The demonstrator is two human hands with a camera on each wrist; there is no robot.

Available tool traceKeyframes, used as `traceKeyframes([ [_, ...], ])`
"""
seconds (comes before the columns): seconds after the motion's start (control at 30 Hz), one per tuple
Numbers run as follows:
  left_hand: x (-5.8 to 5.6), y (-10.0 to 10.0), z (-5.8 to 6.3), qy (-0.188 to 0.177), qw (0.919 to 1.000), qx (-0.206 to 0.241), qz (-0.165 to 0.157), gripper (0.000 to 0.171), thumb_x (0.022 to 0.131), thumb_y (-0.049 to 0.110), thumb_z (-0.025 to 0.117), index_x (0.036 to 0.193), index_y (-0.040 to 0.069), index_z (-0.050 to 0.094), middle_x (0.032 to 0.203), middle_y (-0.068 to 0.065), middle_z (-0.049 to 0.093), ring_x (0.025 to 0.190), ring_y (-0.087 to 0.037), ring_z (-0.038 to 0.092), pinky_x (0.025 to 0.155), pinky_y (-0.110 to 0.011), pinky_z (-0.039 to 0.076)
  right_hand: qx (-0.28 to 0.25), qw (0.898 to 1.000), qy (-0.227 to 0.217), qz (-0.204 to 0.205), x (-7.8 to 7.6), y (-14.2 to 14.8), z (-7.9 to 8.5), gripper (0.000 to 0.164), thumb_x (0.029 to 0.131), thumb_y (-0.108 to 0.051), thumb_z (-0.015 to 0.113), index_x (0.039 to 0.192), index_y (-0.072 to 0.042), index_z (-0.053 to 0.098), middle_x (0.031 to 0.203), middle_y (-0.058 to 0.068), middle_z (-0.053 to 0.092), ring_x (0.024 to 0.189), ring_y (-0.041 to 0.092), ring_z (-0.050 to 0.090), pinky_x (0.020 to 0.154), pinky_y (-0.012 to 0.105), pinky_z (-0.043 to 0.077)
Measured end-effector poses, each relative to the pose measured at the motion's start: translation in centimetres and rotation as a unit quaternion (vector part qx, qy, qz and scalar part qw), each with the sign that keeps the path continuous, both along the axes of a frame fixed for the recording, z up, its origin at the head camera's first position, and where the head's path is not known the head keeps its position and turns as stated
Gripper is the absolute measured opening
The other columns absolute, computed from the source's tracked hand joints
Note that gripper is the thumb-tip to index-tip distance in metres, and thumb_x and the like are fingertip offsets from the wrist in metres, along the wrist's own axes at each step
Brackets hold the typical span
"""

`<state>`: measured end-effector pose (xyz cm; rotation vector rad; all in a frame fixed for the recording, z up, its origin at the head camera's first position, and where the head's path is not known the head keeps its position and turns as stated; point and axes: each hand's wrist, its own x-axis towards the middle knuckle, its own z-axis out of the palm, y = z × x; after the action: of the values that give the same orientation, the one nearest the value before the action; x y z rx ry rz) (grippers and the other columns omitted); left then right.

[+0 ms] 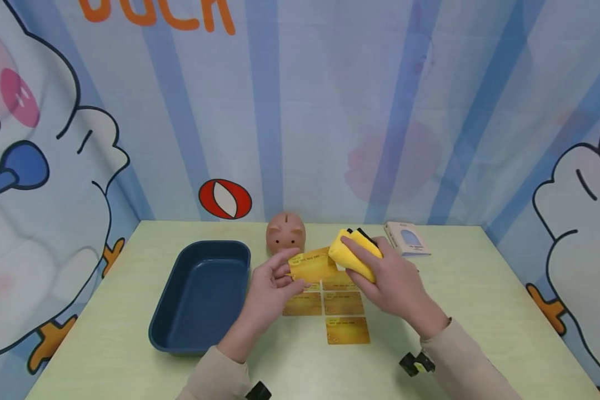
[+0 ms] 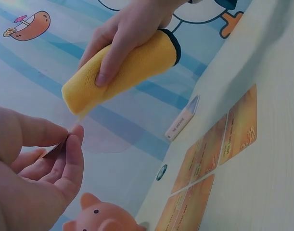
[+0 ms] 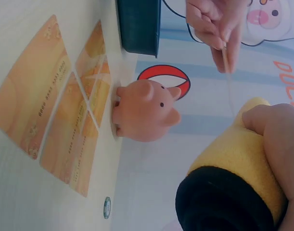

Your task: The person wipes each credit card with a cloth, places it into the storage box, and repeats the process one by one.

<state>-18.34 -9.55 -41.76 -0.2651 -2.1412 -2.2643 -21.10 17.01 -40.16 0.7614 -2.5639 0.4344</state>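
A gold bank card point(image 1: 310, 265) is pinched at its left end by my left hand point(image 1: 270, 286), held up above the table. My right hand point(image 1: 397, 280) grips a folded yellow cloth point(image 1: 351, 254) with dark edging, whose tip meets the card's right end. The left wrist view shows the cloth point(image 2: 122, 72) bunched in the right hand point(image 2: 130, 36), while the card is nearly edge-on in the left hand's fingers. Several matching gold cards point(image 1: 344, 303) lie in rows on the table beneath both hands.
A dark blue tray point(image 1: 162, 328) stands at the left. A pink piggy bank point(image 1: 286, 230) sits behind the cards, and a small white box point(image 1: 409, 239) lies at the back right. Near the piggy bank is a small round chip point(image 3: 107, 208). A printed curtain point(image 1: 320, 111) hangs behind the table.
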Motion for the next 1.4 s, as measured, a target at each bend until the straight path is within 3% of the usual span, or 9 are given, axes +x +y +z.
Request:
traceKeyframes([
  [0.23,0.0,-0.3,0.0,-0.005,0.9999,-0.015,-0.002,0.053,0.092,-0.008,0.072,0.142,0.008,0.063,0.134,-0.017,0.064,0.076,-0.016,0.067,0.071,-0.022,0.057,-0.035,0.999,-0.003,0.002,-0.1,0.7,0.6,0.066,0.098,-0.036,0.074,0.158,-0.036,0.048,0.117,0.017,0.056,0.07,0.015,0.044,0.052,0.029,0.04],
  [0.33,0.1,-0.4,0.0,-0.006,0.9997,-0.026,-0.001,0.049,0.093,-0.006,0.073,0.139,0.008,0.065,0.136,-0.016,0.058,0.064,-0.012,0.058,0.058,-0.019,0.047,-0.045,0.999,-0.001,0.005,0.0,0.7,0.7,0.066,0.098,-0.035,0.074,0.158,-0.036,0.048,0.114,0.015,0.054,0.069,0.015,0.042,0.052,0.029,0.04],
  [0.43,0.0,-0.5,-0.2,0.001,0.9995,-0.031,0.002,0.048,0.093,-0.006,0.074,0.138,0.006,0.066,0.137,-0.016,0.058,0.058,-0.011,0.051,0.055,-0.019,0.042,-0.05,0.999,0.002,0.006,0.0,0.7,0.8,0.066,0.097,-0.035,0.075,0.158,-0.037,0.048,0.114,0.015,0.054,0.069,0.014,0.042,0.051,0.029,0.039],
  [0.63,0.0,-0.4,-0.2,0.015,0.9993,-0.033,0.009,0.047,0.091,-0.009,0.074,0.136,0.004,0.068,0.144,-0.013,0.058,0.066,-0.012,0.059,0.066,-0.019,0.053,-0.05,0.999,0.001,0.007,0.2,0.7,0.8,0.067,0.097,-0.036,0.075,0.158,-0.037,0.048,0.118,0.017,0.056,0.07,0.014,0.044,0.052,0.029,0.04],
  [0.8,0.1,-0.3,-0.3,0.009,0.9995,-0.03,0.008,0.047,0.091,-0.009,0.074,0.135,0.006,0.068,0.147,-0.011,0.055,0.065,-0.012,0.06,0.066,-0.019,0.055,-0.052,0.999,-0.002,0.009,0.4,0.7,0.8,0.067,0.097,-0.036,0.075,0.158,-0.037,0.048,0.117,0.017,0.056,0.069,0.014,0.043,0.052,0.029,0.04],
  [0.9,0.1,-0.3,-0.4,0.008,0.9994,-0.03,0.012,0.048,0.092,-0.008,0.073,0.137,0.008,0.067,0.14,-0.014,0.057,0.069,-0.016,0.068,0.067,-0.022,0.057,-0.052,0.999,-0.002,0.009,0.5,0.6,0.7,0.067,0.097,-0.036,0.075,0.158,-0.037,0.048,0.117,0.016,0.056,0.069,0.013,0.043,0.052,0.029,0.04],
  [1.1,-0.1,0.0,-0.6,0.003,0.9994,-0.022,0.026,0.055,0.092,-0.012,0.07,0.141,0.011,0.062,0.11,-0.018,0.055,0.084,-0.04,0.076,0.069,-0.028,0.063,-0.054,0.998,-0.001,0.012,0.8,0.5,0.9,0.068,0.097,-0.036,0.075,0.158,-0.037,0.047,0.116,0.016,0.055,0.069,0.013,0.043,0.053,0.029,0.04],
  [1.4,-0.1,0.3,-1.0,0.019,0.9975,-0.04,0.056,0.021,0.094,-0.006,0.072,0.114,-0.002,0.076,0.108,-0.017,0.073,0.091,-0.029,0.076,0.075,-0.028,0.064,-0.064,0.998,-0.007,0.012,1.0,0.6,1.3,0.067,0.097,-0.034,0.075,0.158,-0.037,0.048,0.115,0.015,0.054,0.069,0.014,0.043,0.053,0.029,0.041],
])
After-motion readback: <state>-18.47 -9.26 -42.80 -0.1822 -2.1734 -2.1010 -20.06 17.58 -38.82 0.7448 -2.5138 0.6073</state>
